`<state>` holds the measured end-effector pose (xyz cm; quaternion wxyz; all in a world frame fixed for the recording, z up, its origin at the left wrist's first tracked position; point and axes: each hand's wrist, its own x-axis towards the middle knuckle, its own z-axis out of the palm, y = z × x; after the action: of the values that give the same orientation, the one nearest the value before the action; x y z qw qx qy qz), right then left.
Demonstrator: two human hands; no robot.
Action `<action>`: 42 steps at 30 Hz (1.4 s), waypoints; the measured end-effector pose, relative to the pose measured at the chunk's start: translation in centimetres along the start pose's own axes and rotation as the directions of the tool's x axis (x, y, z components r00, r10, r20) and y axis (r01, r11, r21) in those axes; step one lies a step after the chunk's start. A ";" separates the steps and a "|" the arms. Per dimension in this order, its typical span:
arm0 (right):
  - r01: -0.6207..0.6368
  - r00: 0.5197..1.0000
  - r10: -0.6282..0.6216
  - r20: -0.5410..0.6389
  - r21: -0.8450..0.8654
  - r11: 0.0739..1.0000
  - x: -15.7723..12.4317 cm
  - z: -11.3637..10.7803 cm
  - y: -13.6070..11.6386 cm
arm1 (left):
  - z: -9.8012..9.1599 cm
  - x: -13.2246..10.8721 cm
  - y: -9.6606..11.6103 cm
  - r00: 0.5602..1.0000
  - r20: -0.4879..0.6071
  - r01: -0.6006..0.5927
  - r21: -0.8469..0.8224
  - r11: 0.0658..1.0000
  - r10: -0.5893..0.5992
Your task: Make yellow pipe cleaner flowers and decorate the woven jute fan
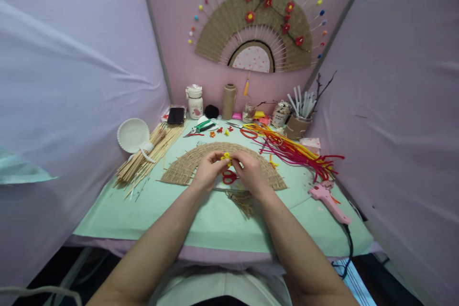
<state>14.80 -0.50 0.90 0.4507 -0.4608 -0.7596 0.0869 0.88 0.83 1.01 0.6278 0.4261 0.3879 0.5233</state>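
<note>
Between my fingertips is a small yellow pipe-cleaner flower (226, 156), raised over the table. My left hand (209, 168) pinches it from the left, and my right hand (250, 170) grips its right side. Below both hands lies a woven straw fan (179, 168), curved side away from me. Red-handled scissors (229, 177) rest under my hands, their blades hidden. A tied bundle of straw (242, 204) sits just in front of the fan. Orange pipe-cleaner pieces (273, 162) lie on the fan's right part.
Thin sticks (143, 158) and a white dish (133, 135) are at left. Pipe cleaners (294, 148) and a pink glue gun (330, 204) with its cord lie at right. Pliers (204, 126), small flowers (220, 130) and a twine spool (229, 101) stand behind. A finished fan (256, 24) hangs on the wall.
</note>
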 end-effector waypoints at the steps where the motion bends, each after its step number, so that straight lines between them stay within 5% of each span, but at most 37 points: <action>1: -0.009 1.000 0.009 -0.001 0.016 1.000 0.0 0.0 -0.1 | -0.1 0.0 -0.1 1.000 0.003 -0.007 0.008 1.000 0.007; 10: -0.306 0.949 0.313 0.043 0.371 0.877 0.5 -0.1 -0.5 | -0.7 0.6 -0.7 0.957 -0.008 -0.273 0.307 0.911 0.290; 15: -0.391 0.919 0.383 0.097 0.367 0.844 0.7 0.0 -0.4 | -0.5 0.3 -0.7 0.879 0.048 -0.439 0.470 0.766 0.474; 25: -0.378 0.926 0.363 0.108 0.212 0.901 0.4 0.2 0.0 | -0.1 -0.2 -0.8 0.806 0.141 -0.526 0.615 0.588 0.574; 31: -0.301 0.942 0.264 0.205 0.178 0.937 0.5 -0.4 0.1 | -0.4 0.0 -1.1 0.850 0.183 -0.484 0.641 0.595 0.495; 37: -0.332 0.932 0.295 0.211 0.171 0.928 0.5 -0.6 -0.1 | -0.6 0.3 -1.0 0.927 0.062 -0.326 0.621 0.713 0.370; 42: -0.361 0.921 0.324 0.216 0.166 0.917 0.4 -0.5 0.2 | -0.7 0.6 -1.0 0.948 0.013 -0.261 0.602 0.755 0.317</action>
<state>15.24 -0.16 1.31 0.4010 -0.5286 -0.6923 0.2839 0.66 1.39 -0.20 0.3553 0.6322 0.4897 0.4840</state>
